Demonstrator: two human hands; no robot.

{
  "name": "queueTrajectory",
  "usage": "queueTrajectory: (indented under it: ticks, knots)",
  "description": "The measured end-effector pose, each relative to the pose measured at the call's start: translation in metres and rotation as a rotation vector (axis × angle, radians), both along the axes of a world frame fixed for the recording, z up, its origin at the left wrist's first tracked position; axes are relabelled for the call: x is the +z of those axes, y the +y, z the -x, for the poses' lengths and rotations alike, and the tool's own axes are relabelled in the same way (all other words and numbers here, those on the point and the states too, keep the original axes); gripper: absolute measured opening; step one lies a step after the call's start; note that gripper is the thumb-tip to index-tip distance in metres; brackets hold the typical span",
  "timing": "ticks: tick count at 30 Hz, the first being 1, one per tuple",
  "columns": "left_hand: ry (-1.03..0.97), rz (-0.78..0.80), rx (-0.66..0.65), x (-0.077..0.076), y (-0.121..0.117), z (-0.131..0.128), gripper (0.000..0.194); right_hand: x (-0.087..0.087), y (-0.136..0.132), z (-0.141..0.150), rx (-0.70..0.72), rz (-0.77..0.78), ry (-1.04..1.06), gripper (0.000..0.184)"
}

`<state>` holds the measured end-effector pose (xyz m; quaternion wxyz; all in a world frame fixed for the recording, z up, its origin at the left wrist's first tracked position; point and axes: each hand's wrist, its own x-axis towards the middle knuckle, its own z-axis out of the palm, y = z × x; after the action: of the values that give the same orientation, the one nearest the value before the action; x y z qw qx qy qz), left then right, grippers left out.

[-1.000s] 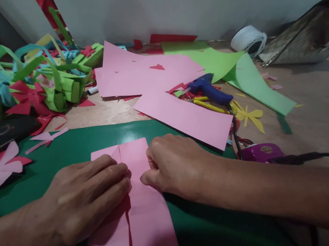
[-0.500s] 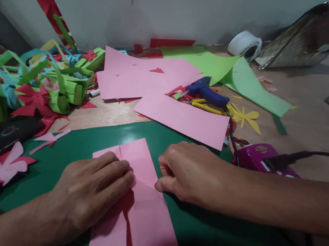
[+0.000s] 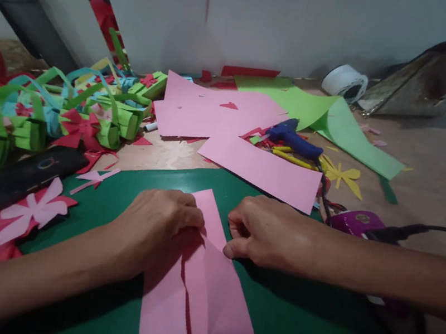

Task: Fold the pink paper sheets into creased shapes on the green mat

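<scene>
A long sheet of pink paper (image 3: 233,315) with folded flaps lies on the green board (image 3: 292,319) in front of me. Its two flaps meet near the middle, with a dark slit between them. My left hand (image 3: 157,230) is closed over the upper left flap, fingers curled down and the fingertips partly hidden. On the other side, my right hand (image 3: 263,232) is curled into a loose fist, its thumb tip at the paper's right edge. The top of the paper shows between the hands.
Small green paper baskets (image 3: 119,125) crowd the left, behind a black phone (image 3: 12,184) and a pink paper flower (image 3: 36,211). Pink sheets (image 3: 198,107), a blue glue gun (image 3: 295,139) and green paper (image 3: 358,137) lie beyond. A purple box (image 3: 356,222) with a cable sits right.
My left hand has gone from lying fairly flat on the paper to curled fingers near its top. My right hand stays by the right edge. The whole view has swung slightly left.
</scene>
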<state>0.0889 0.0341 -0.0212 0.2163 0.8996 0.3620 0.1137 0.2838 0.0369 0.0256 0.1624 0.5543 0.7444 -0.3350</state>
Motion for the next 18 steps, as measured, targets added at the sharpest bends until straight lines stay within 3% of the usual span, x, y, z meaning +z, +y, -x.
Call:
queueTrajectory:
  ticks: [4,8,11,15,18]
  knots:
    - [0.141,0.228,0.090,0.015,0.009,-0.010,0.011,-0.007,0.002,-0.001,0.013,0.009,0.008,0.022]
    - [0.154,0.236,0.096,0.023,0.013,-0.014,0.009,-0.012,0.005,-0.005,0.015,0.070,0.024,0.019]
    - [0.171,0.230,0.114,0.026,0.014,-0.015,0.009,-0.005,0.008,-0.002,-0.016,0.135,0.060,0.025]
    - [0.183,0.219,0.099,0.030,0.012,-0.015,0.012,0.009,0.007,0.016,-0.022,-0.008,0.063,0.040]
    - [0.181,0.216,0.105,0.030,0.011,-0.014,0.020,0.016,0.005,0.033,0.011,-0.027,0.072,0.038]
